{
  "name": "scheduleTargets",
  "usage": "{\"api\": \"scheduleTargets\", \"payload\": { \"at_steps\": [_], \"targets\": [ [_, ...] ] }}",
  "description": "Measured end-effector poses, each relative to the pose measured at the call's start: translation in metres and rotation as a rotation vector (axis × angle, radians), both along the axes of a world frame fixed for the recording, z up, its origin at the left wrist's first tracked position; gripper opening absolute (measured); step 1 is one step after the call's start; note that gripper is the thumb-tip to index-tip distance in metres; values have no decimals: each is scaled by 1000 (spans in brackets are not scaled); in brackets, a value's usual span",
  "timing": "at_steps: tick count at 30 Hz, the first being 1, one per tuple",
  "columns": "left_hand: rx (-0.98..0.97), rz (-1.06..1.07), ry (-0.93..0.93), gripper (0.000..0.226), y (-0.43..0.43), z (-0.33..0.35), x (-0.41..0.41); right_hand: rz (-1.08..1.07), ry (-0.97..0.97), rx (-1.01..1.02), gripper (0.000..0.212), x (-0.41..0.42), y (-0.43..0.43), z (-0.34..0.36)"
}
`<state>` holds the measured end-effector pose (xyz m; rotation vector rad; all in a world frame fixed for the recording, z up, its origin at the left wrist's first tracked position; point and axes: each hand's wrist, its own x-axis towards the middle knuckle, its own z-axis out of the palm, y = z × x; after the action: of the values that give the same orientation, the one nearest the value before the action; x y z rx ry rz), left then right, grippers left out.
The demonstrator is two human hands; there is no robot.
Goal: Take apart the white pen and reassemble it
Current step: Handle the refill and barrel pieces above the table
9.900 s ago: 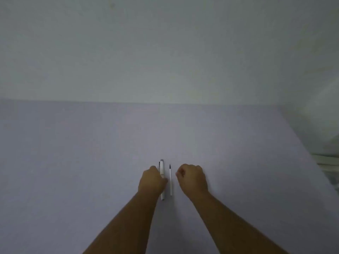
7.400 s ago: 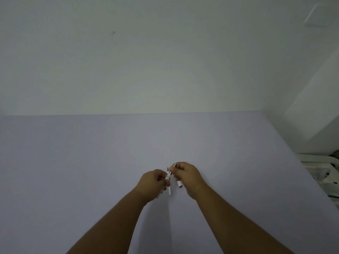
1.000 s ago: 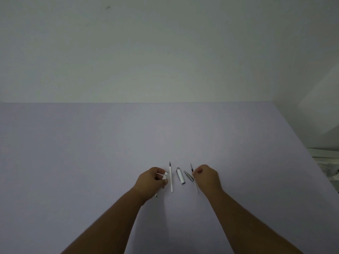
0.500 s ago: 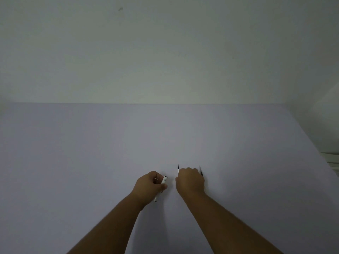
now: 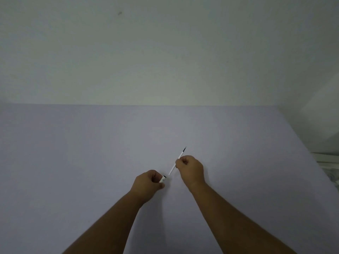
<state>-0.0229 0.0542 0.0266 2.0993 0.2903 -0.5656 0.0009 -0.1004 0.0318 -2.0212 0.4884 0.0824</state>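
Note:
My left hand (image 5: 147, 186) is closed around the white pen barrel (image 5: 162, 179), whose dark open end points up and to the right. My right hand (image 5: 191, 169) pinches a thin white refill (image 5: 174, 166) with a dark tip at its far end. The refill slants down-left, and its lower end hangs just short of the barrel's mouth. The other pen parts seen a moment ago are hidden, probably behind my right hand.
Both hands work just above a pale lilac table (image 5: 91, 153) that ends at a plain wall. The table's right edge runs diagonally down the frame, with pale clutter (image 5: 328, 162) beyond it.
My right hand moved left over the parts lying on the table, picked up a refill and raised it toward the barrel. My left hand turned the barrel's open end to meet it.

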Motion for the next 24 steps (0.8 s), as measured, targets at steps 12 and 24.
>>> {"api": "scheduleTargets", "payload": {
  "at_steps": [12, 24],
  "targets": [
    [-14, -30, -41, 15, -22, 14, -6, 7, -38, 212, 21, -21, -20, 11],
    [-29, -72, -76, 13, -42, 22, -10, 64, -82, 326, 11, -26, -45, 15]
  ]
}}
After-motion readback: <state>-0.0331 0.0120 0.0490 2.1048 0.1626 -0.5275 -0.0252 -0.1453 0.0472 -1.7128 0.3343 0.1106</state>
